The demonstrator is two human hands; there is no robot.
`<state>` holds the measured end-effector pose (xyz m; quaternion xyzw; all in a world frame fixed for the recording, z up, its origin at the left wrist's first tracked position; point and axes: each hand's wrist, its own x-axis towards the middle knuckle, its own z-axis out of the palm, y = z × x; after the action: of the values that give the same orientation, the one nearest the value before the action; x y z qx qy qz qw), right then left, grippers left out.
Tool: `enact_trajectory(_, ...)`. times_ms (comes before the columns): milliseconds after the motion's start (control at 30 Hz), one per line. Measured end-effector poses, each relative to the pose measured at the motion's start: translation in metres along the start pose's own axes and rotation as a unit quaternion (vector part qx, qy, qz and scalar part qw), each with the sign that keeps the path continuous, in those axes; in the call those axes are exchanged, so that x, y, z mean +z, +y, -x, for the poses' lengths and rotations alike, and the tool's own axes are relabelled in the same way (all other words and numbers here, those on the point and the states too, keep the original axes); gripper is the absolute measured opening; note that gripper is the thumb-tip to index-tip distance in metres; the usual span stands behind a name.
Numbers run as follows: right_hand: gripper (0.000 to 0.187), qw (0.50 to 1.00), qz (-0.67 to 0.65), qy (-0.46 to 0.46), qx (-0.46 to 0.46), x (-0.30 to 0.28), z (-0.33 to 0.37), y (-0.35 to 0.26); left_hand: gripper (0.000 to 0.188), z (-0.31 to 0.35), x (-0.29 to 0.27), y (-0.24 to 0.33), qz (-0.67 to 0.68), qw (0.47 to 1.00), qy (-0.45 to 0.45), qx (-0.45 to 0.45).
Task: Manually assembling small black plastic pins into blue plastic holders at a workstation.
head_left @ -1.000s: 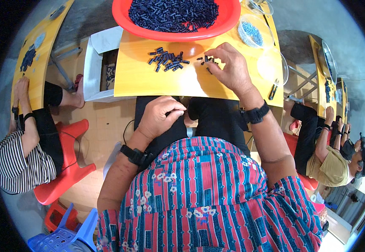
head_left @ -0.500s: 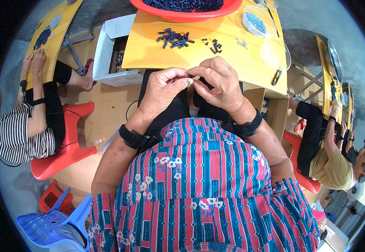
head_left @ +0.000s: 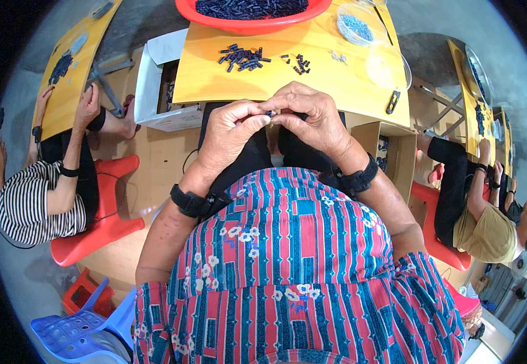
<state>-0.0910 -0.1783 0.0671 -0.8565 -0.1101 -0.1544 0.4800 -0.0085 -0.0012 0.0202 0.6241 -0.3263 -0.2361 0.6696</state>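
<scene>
Both of my hands meet over my lap, just off the table's near edge. My left hand [head_left: 232, 130] is closed, thumb and forefinger pinching a small dark cylindrical piece [head_left: 269, 113]. From the other side my right hand [head_left: 319, 121] closes its fingertips at the same piece; its tiny end is mostly hidden. On the yellow table [head_left: 199, 79], beyond my hands, lies a pile of short dark tubes [head_left: 243, 59]. To its right are a smaller group of dark pieces [head_left: 300, 64] and several tiny clear bits [head_left: 338, 56].
A red basin [head_left: 251, 25] full of dark pieces stands at the back. Right of it are a clear bowl of blue bits [head_left: 355, 29], a clear round dish [head_left: 391, 70] and a small black tool [head_left: 392, 102]. Boxes flank my knees: white [head_left: 175, 118], brown [head_left: 400, 145]. Co-workers sit either side.
My hands have shifted slightly left, and the dark piece between the fingertips now shows. The view has turned a little. The left co-worker's hands have moved apart.
</scene>
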Motion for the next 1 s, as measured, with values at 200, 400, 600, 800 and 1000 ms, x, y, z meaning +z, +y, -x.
enact_trajectory(200,0.019,0.999,-0.042,0.003,0.016,-0.005,0.005,0.009,0.012,-0.004,0.004,-0.008,0.002,1.000,-0.028,-0.014)
enact_trajectory(400,0.017,0.998,-0.050,0.002,0.024,-0.006,0.011,0.012,0.013,-0.001,0.007,0.000,-0.032,0.997,-0.053,-0.041)
enact_trajectory(600,0.014,0.999,-0.014,0.007,0.044,-0.021,0.019,0.014,0.009,-0.006,0.009,-0.005,-0.073,0.993,-0.081,-0.039)
enact_trajectory(800,0.011,0.907,0.293,0.213,0.214,-0.062,0.046,0.051,0.010,0.001,0.005,-0.013,-0.157,0.985,-0.074,-0.006)
enact_trajectory(1000,0.020,0.841,0.407,0.230,0.274,-0.090,0.050,0.070,0.010,0.002,0.006,-0.011,-0.154,0.985,-0.074,-0.013)
